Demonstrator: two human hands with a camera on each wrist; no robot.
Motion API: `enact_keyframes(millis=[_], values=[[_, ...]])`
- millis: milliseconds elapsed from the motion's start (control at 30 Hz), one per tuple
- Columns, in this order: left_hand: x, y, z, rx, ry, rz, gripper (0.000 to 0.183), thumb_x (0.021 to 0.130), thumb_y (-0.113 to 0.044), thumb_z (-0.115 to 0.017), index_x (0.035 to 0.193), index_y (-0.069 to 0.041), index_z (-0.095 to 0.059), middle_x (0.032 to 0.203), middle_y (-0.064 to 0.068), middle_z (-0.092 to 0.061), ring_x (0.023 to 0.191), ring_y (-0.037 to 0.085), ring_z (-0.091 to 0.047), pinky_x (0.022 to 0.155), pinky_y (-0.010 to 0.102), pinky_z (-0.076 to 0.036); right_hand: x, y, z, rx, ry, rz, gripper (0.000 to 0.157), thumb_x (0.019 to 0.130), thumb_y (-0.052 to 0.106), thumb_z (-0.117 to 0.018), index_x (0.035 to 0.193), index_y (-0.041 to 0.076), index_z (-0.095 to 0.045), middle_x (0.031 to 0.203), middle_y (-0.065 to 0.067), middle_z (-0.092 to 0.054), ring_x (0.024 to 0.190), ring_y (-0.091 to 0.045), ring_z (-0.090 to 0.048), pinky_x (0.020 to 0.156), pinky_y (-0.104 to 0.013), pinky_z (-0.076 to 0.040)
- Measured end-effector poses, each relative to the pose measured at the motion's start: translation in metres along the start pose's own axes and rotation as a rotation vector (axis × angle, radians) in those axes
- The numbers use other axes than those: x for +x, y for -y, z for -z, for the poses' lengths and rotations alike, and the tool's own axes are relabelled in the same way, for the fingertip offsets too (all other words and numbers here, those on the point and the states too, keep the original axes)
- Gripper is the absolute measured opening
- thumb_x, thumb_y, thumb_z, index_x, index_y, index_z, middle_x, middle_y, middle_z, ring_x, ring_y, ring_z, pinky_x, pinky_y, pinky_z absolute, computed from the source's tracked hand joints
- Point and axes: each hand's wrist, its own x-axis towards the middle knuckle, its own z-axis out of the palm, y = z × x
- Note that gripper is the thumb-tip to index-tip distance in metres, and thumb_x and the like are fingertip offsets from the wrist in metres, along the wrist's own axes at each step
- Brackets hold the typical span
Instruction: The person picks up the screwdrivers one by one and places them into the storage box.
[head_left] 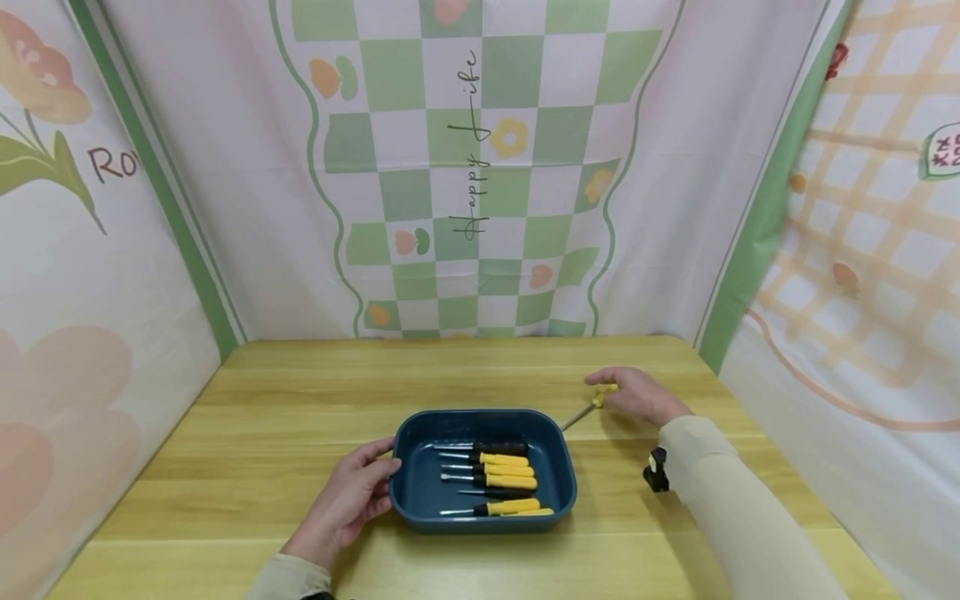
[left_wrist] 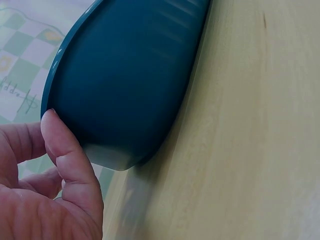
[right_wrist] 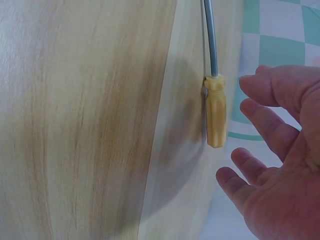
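Note:
A dark blue rectangular tray (head_left: 483,527) sits on the table with several screwdrivers (head_left: 510,482) in it, some with yellow and black handles, some with dark ones. At its left end my left hand (head_left: 348,500) pinches the rim, the thumb (left_wrist: 72,155) showing against the tray in the left wrist view. Beyond the tray's far right corner lies another screwdriver (right_wrist: 216,115), with a yellow handle and a long metal shaft. Over its handle hovers my right hand (head_left: 637,395), fingers spread and apart from it in the right wrist view.
The wooden table (head_left: 300,375) runs back to a hanging cloth (head_left: 450,192) with green and white checks. Printed curtains (head_left: 840,275) close in both sides. A small black device (head_left: 657,470) is at the right wrist.

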Motion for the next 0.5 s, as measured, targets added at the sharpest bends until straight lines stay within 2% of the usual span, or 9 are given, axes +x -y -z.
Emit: enact_keyframes(millis=[500], values=[[0.0025, -0.0001, -0.0021, -0.012, -0.001, -0.004, 0.050, 0.102, -0.014, -0.062, 0.150, -0.008, -0.054, 0.096, 0.007, -0.057, 0.067, 0.012, -0.055, 0.056, 0.020, -0.052, 0.0078, -0.0058, -0.0040, -0.015, 0.026, -0.044, 0.047, 0.095, 0.000, -0.058, 0.141, 0.006, -0.063, 0.149, -0.026, -0.054, 0.143, -0.053, -0.040, 0.114, -0.070, -0.034]])
